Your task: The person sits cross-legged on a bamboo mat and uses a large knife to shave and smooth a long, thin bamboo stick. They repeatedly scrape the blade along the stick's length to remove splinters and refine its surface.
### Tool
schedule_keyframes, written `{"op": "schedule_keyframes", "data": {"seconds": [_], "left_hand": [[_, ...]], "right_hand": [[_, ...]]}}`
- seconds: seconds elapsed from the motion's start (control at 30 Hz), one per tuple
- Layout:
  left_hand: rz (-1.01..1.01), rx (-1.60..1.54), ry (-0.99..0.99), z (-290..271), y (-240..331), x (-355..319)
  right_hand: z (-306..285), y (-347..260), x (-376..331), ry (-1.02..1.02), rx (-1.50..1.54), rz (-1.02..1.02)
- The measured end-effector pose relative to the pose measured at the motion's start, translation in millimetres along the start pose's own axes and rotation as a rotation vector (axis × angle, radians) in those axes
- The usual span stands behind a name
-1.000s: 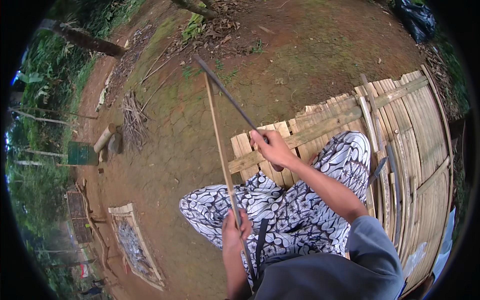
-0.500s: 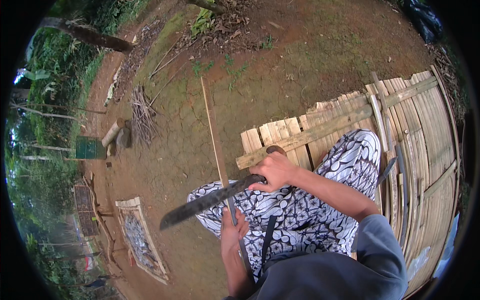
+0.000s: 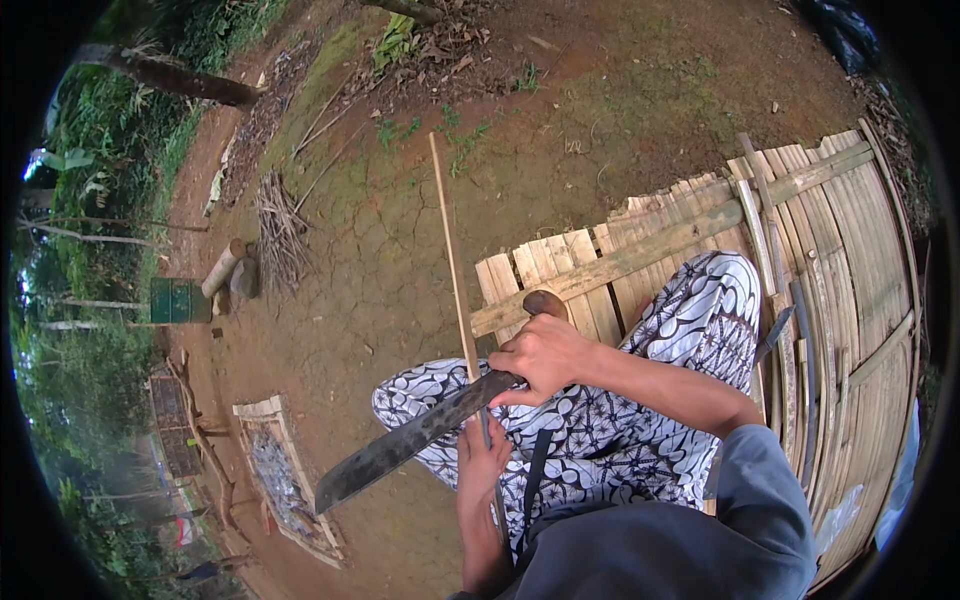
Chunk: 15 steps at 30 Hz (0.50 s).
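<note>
My right hand [image 3: 543, 358] is closed round a machete; its rounded wooden handle end sticks out above the fist. The broad dark machete blade [image 3: 400, 442] slants down to the left and crosses over a long, thin, pale strip of wood or bamboo [image 3: 456, 270]. Below the blade, my left hand [image 3: 482, 455] grips this strip near its lower end. The strip's far end points up and away over the bare ground. Both hands are above my crossed legs in patterned cloth [image 3: 610, 430].
I sit on a slatted bamboo platform [image 3: 870, 260], with loose strips and a second dark blade [image 3: 775, 332] lying at my right. On the earth ground are a stick bundle [image 3: 280, 230], a green container [image 3: 180, 300], a log [image 3: 228, 268] and a framed bed of grey pieces [image 3: 285, 475].
The strip's far end has swung right and stands more upright. My left hand has shifted slightly right and up. The machete blade now tilts a little more steeply and shows more of its flat side.
</note>
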<state>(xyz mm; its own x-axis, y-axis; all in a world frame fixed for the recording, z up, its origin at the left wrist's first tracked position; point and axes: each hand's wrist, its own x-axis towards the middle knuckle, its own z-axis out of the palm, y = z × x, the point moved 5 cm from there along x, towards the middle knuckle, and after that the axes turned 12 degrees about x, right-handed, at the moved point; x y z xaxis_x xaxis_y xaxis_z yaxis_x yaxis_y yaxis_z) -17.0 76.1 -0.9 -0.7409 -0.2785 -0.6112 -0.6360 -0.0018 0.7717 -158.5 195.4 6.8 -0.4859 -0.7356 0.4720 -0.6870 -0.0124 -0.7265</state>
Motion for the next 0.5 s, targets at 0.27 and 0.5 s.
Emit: {"op": "schedule_keyframes", "data": {"seconds": [0.27,0.5], "left_hand": [[-0.091,-0.038,0.102,-8.7,13.9,-19.4],[-0.062,0.155,0.159,-11.7,1.1,-8.8]], "right_hand": [[-6.7,45.3,-2.8,0.132,0.080,0.198],[-3.1,23.8,2.0,0.049,-0.006,0.042]]}}
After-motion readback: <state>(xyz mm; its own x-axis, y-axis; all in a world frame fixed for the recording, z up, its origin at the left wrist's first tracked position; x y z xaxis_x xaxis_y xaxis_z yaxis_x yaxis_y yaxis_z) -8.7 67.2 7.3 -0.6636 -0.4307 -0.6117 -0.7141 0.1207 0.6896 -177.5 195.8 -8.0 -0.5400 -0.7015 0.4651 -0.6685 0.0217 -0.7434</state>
